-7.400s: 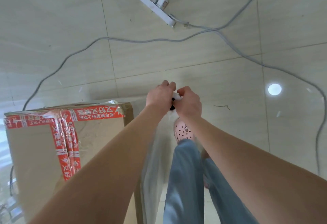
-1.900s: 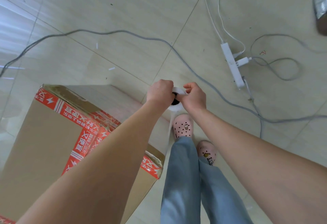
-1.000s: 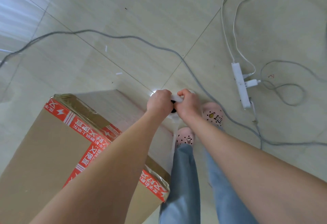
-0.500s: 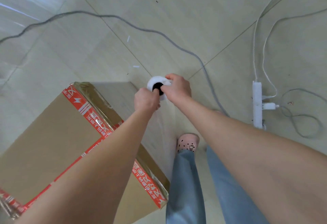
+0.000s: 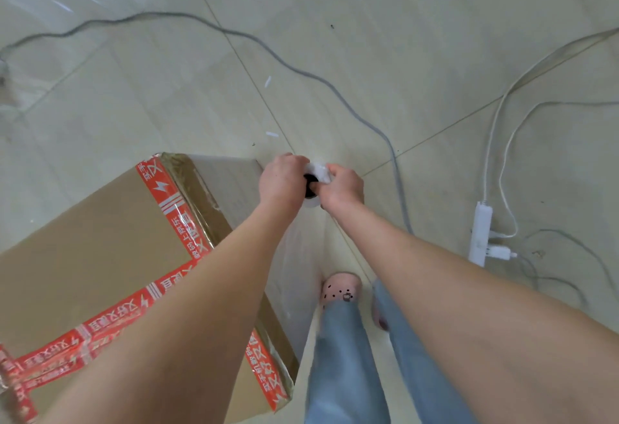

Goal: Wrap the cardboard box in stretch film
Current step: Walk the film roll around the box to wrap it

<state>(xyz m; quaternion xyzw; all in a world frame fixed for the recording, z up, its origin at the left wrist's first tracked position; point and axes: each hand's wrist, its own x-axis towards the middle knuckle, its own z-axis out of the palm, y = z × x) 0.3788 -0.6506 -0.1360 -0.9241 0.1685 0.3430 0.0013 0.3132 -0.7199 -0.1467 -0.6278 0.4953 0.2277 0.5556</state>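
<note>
Both hands on the stretch film roll, held upright just off the cardboard box.

My left hand curls around one side of the roll's top end and my right hand grips its white rim from the other side, with the dark core showing between them. A clear sheet of film runs from the roll along the box's right face. The box stands on the tiled floor to my left, sealed with red printed tape. My pink shoe is near that face; a power strip and grey cable lie well apart.
</note>
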